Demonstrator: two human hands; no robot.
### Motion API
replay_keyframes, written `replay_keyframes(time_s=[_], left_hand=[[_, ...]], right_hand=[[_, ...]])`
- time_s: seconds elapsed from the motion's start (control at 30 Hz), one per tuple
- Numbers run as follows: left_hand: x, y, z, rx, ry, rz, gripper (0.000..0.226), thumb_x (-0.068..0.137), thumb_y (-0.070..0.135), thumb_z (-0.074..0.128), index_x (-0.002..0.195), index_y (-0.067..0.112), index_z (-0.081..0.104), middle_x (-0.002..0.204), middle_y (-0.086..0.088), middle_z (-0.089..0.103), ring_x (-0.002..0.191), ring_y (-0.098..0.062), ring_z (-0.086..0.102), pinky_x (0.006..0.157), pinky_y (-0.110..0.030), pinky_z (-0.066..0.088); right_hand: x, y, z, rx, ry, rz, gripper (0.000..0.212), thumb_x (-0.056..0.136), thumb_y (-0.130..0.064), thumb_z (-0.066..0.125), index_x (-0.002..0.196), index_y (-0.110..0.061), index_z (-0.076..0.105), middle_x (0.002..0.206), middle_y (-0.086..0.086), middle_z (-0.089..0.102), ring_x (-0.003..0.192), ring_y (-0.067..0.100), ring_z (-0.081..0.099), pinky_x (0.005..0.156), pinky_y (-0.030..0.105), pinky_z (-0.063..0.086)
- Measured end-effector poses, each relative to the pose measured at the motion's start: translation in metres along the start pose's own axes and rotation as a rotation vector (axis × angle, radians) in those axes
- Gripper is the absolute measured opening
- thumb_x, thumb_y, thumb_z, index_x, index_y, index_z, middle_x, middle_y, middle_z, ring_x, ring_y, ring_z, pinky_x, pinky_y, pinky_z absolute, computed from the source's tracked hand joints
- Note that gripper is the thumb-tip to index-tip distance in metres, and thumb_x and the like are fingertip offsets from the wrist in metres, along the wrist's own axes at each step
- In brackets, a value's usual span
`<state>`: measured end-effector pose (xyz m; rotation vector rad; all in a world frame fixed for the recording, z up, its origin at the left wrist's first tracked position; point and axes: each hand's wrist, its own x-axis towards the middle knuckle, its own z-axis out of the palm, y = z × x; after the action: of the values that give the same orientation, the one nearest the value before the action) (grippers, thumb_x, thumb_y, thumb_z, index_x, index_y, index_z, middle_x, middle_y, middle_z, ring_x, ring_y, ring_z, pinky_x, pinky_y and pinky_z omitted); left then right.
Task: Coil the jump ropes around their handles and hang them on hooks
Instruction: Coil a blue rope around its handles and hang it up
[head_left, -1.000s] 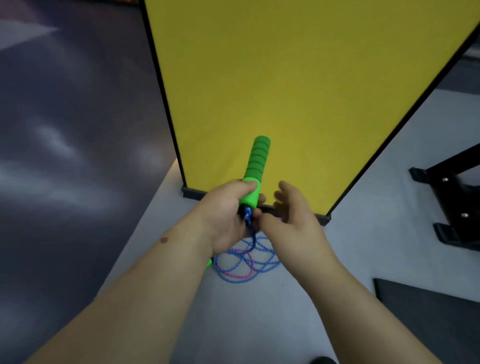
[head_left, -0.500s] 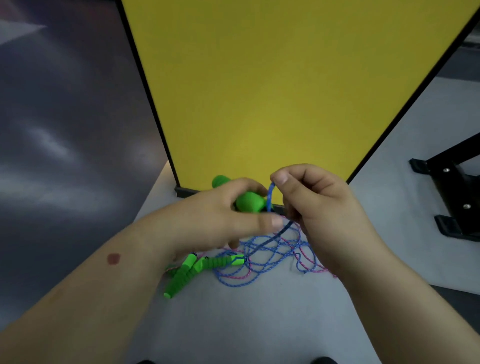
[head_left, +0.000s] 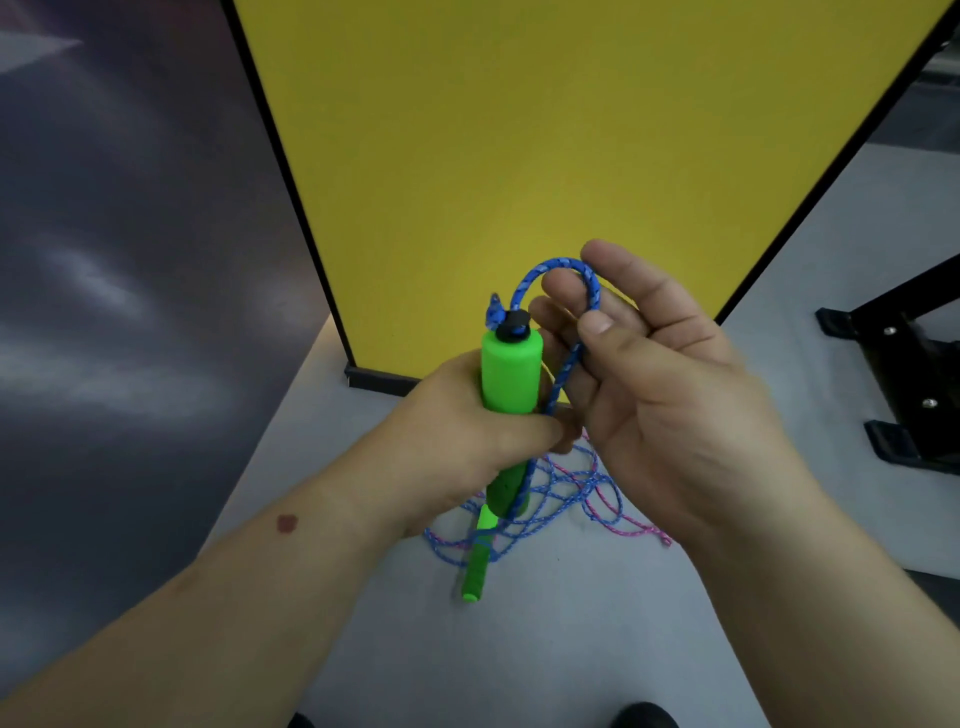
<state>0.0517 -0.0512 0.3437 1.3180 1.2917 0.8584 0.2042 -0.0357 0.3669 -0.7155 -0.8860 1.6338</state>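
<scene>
The left hand (head_left: 462, 421) is clenched around a green handle (head_left: 510, 371), upright, its cap end up. From the cap a blue rope (head_left: 563, 270) arches over the right hand (head_left: 660, 395), whose thumb and fingers pinch it just beside the handle. Below, loose rope (head_left: 566, 493) and a second handle (head_left: 478, 566) lie on the grey floor (head_left: 519, 649) before a yellow panel (head_left: 545, 130).

- Head camera, the only view, looks forward and steeply down, close over both forearms.
- Grey floor (head_left: 519, 649) below; yellow panel (head_left: 545, 156) at twelve o'clock.
</scene>
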Motion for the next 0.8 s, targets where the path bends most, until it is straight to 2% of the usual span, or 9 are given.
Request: replay_keyframes(time_s=[0.07, 0.13, 0.2, 0.27, 0.33, 0.47, 0.53, 0.7, 0.8], left_hand=[[0.001, 0.001, 0.001, -0.038, 0.064, 0.027, 0.005, 0.083, 0.012, 0.075, 0.087, 0.010, 0.074, 0.082, -0.011, 0.077, 0.081, -0.024, 0.075, 0.086, -0.047, 0.061], [0.001, 0.006, -0.002, -0.192, 0.153, 0.040, 0.004, 0.088, 0.004, 0.074, 0.087, 0.008, 0.074, 0.084, -0.016, 0.077, 0.079, -0.024, 0.074, 0.077, -0.040, 0.061], [0.003, 0.014, -0.007, -0.435, 0.224, -0.019, 0.010, 0.093, -0.002, 0.067, 0.091, 0.008, 0.069, 0.084, -0.011, 0.078, 0.075, -0.021, 0.075, 0.067, -0.034, 0.061], [0.005, 0.019, -0.014, -0.525, 0.303, -0.040, 0.009, 0.095, 0.000, 0.065, 0.096, 0.009, 0.066, 0.085, -0.006, 0.079, 0.074, -0.020, 0.077, 0.069, -0.035, 0.064], [0.006, 0.019, -0.022, -0.558, 0.359, -0.043, 0.007, 0.096, 0.003, 0.065, 0.099, 0.009, 0.065, 0.086, -0.005, 0.080, 0.074, -0.020, 0.077, 0.071, -0.036, 0.064], [0.007, 0.016, -0.038, -0.484, 0.498, -0.037, 0.009, 0.094, 0.006, 0.068, 0.099, 0.011, 0.064, 0.085, -0.003, 0.080, 0.073, -0.019, 0.077, 0.068, -0.034, 0.061], [0.007, 0.014, -0.042, -0.386, 0.535, -0.034, 0.011, 0.094, 0.009, 0.070, 0.104, 0.010, 0.065, 0.089, -0.002, 0.081, 0.076, -0.019, 0.078, 0.066, -0.034, 0.058], [-0.001, 0.013, -0.018, -0.414, 0.202, -0.167, 0.027, 0.095, 0.019, 0.071, 0.119, 0.009, 0.067, 0.112, -0.014, 0.079, 0.094, -0.025, 0.079, 0.059, -0.028, 0.056], [-0.005, 0.010, -0.006, -0.519, 0.022, -0.169, 0.043, 0.090, 0.027, 0.075, 0.127, 0.006, 0.066, 0.121, -0.016, 0.076, 0.107, -0.024, 0.076, 0.061, -0.024, 0.057]], right_hand=[[0.001, 0.005, -0.005, -0.153, 0.062, -0.003, 0.031, 0.100, 0.000, 0.052, 0.122, -0.019, 0.065, 0.108, 0.002, 0.078, 0.097, 0.019, 0.072, 0.075, 0.035, 0.059], [0.000, 0.015, -0.011, -0.362, 0.090, 0.045, 0.028, 0.098, -0.008, 0.060, 0.123, -0.020, 0.066, 0.114, 0.004, 0.077, 0.097, 0.025, 0.073, 0.086, 0.045, 0.060], [-0.006, 0.025, -0.014, -0.617, -0.027, 0.209, 0.023, 0.098, -0.022, 0.061, 0.119, -0.023, 0.071, 0.113, 0.004, 0.077, 0.107, 0.030, 0.071, 0.103, 0.054, 0.052], [-0.012, 0.028, -0.014, -0.772, -0.193, 0.390, 0.025, 0.099, -0.038, 0.059, 0.114, -0.025, 0.073, 0.107, 0.004, 0.078, 0.102, 0.022, 0.071, 0.105, 0.049, 0.050], [-0.014, 0.024, -0.012, -0.792, -0.279, 0.450, 0.021, 0.102, -0.034, 0.058, 0.115, -0.026, 0.072, 0.097, 0.002, 0.080, 0.089, 0.007, 0.071, 0.099, 0.041, 0.053], [-0.010, 0.014, -0.016, -0.910, -0.248, 0.414, 0.016, 0.098, -0.015, 0.062, 0.111, -0.022, 0.070, 0.088, 0.000, 0.080, 0.084, 0.011, 0.072, 0.096, 0.047, 0.057], [-0.008, 0.010, -0.017, -0.917, -0.137, 0.273, 0.015, 0.096, -0.009, 0.063, 0.099, -0.019, 0.073, 0.084, 0.001, 0.079, 0.079, 0.013, 0.071, 0.092, 0.048, 0.059], [-0.003, 0.006, -0.010, -0.604, 0.143, 0.030, 0.016, 0.096, -0.011, 0.066, 0.092, -0.020, 0.079, 0.077, -0.002, 0.076, 0.075, 0.012, 0.072, 0.083, 0.039, 0.063], [-0.002, 0.005, -0.006, -0.481, 0.185, 0.025, 0.016, 0.097, -0.007, 0.063, 0.093, -0.017, 0.075, 0.070, -0.008, 0.076, 0.058, 0.002, 0.067, 0.059, 0.018, 0.056]])
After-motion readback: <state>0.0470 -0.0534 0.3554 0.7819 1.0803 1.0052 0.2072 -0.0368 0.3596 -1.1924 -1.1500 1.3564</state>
